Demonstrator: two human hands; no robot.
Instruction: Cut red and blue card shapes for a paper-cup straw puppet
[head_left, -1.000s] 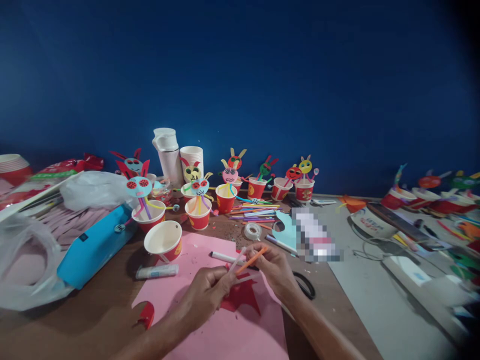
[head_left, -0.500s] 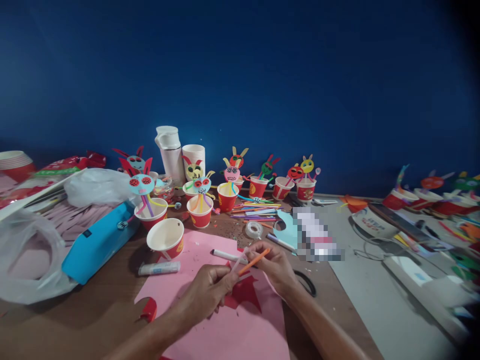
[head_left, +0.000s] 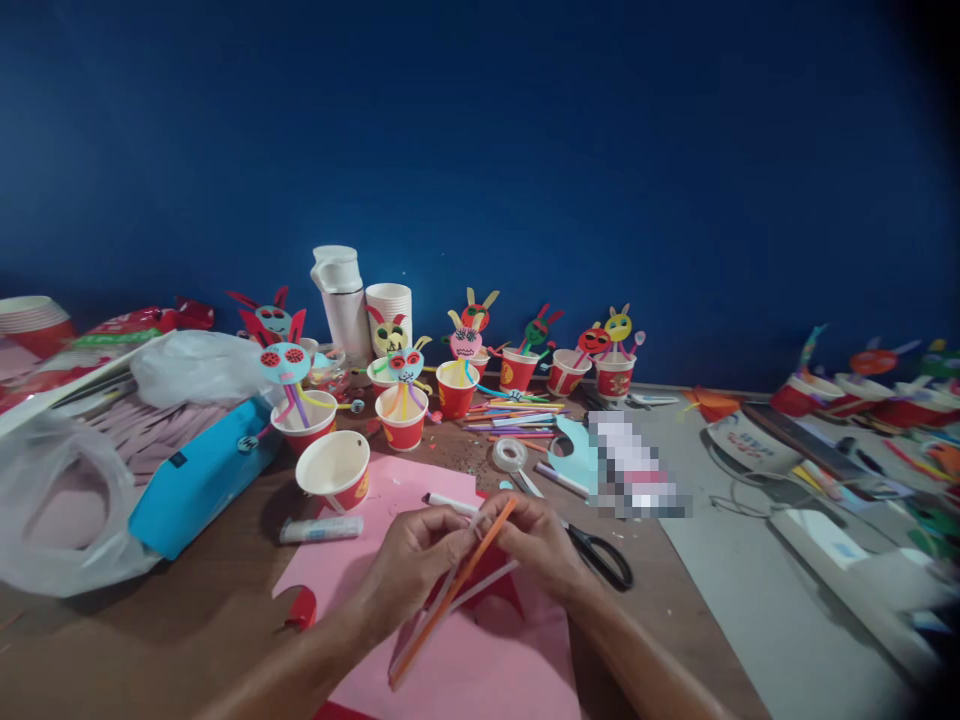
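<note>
My left hand (head_left: 409, 565) and my right hand (head_left: 536, 545) meet above a pink paper sheet (head_left: 360, 510), pinching a long orange straw (head_left: 450, 595) between them. Its lower end slants down-left, and one or more pale straws (head_left: 484, 585) lie alongside it. A red paper cutout (head_left: 487, 590) lies partly hidden beneath my hands. A white marker (head_left: 450, 503) lies just beyond my fingers. Black-handled scissors (head_left: 600, 557) rest near my right hand.
Nearby are a paper cup (head_left: 334, 470), a glue stick (head_left: 322, 529) and a tape roll (head_left: 510, 455). Cups with paper faces and loose colored straws line the back. A blue pouch and plastic bag lie left; a grey board lies right.
My hands have drawn closer together. The orange straw has swung from pointing up-right to slanting long and down-left. The scissors now show more fully beside my right hand.
</note>
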